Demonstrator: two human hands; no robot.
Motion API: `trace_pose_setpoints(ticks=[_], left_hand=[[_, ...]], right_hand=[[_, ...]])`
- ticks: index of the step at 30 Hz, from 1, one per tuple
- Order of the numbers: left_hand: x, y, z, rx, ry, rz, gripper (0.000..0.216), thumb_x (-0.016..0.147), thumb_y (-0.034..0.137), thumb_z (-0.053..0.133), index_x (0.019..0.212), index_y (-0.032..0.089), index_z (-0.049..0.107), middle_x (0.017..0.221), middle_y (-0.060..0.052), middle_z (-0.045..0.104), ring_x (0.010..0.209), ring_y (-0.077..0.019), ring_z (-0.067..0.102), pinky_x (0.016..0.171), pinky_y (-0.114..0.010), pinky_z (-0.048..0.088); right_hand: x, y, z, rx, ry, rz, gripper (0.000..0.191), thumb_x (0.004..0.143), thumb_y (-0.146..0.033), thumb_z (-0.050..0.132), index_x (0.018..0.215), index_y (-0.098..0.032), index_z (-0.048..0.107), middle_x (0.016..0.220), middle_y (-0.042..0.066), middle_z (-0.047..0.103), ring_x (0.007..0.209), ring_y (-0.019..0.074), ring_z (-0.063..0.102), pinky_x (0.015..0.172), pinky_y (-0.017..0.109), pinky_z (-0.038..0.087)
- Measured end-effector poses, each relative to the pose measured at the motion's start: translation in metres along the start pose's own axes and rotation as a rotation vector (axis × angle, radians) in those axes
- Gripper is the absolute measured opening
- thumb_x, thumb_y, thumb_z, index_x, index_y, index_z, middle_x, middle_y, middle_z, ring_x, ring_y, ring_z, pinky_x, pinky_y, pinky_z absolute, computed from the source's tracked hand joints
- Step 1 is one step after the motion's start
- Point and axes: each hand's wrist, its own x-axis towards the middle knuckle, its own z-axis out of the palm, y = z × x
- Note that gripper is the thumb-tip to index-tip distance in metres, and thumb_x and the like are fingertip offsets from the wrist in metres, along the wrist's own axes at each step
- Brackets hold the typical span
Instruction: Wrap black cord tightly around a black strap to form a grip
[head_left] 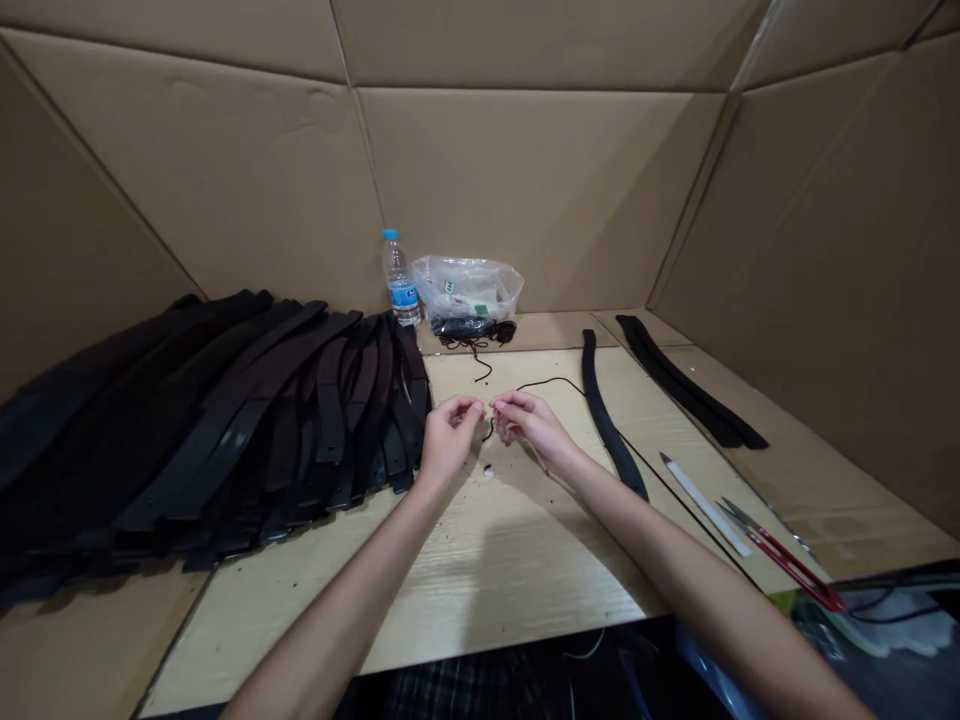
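My left hand (452, 432) is closed in a pinch over the middle of the table, its fingertips almost meeting those of the other hand. Whatever it pinches is too small to make out. My right hand (531, 420) is pinched on a thin black cord (555, 380). A short piece of cord hangs below its fingertips, and a longer run leads right to a curved black strap (600, 400) lying on the table. More cord trails from the strap toward the front right edge.
Many black straps (225, 420) pile up on the left. A water bottle (401, 280), a clear plastic bag (469, 285) and tangled cord (491, 337) sit at the back. Right lie more straps (682, 385), a white pencil-like stick (705, 503) and red-handled scissors (787, 555). Cardboard walls (540, 190) surround the table.
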Motion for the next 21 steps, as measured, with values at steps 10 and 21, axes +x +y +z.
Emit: trace_pose_setpoints(ticks=[10, 21], left_hand=[[-0.003, 0.001, 0.004, -0.151, 0.021, -0.130, 0.016, 0.063, 0.032, 0.067, 0.067, 0.016, 0.066, 0.066, -0.003, 0.067, 0.064, -0.0142, 0.062, 0.067, -0.028, 0.052], [-0.004, 0.004, 0.004, -0.108, 0.005, -0.164, 0.012, 0.059, 0.028, 0.063, 0.060, 0.016, 0.063, 0.057, 0.000, 0.061, 0.057, -0.0132, 0.058, 0.062, -0.027, 0.049]], right_hand=[[-0.003, 0.008, -0.007, -0.032, 0.021, 0.040, 0.037, 0.062, -0.047, 0.078, 0.071, -0.015, 0.062, 0.062, -0.002, 0.058, 0.051, 0.0082, 0.049, 0.047, 0.022, 0.040], [-0.011, -0.004, -0.009, 0.191, -0.053, 0.108, 0.034, 0.063, -0.044, 0.078, 0.071, -0.017, 0.059, 0.074, 0.001, 0.060, 0.064, 0.0114, 0.056, 0.059, 0.025, 0.049]])
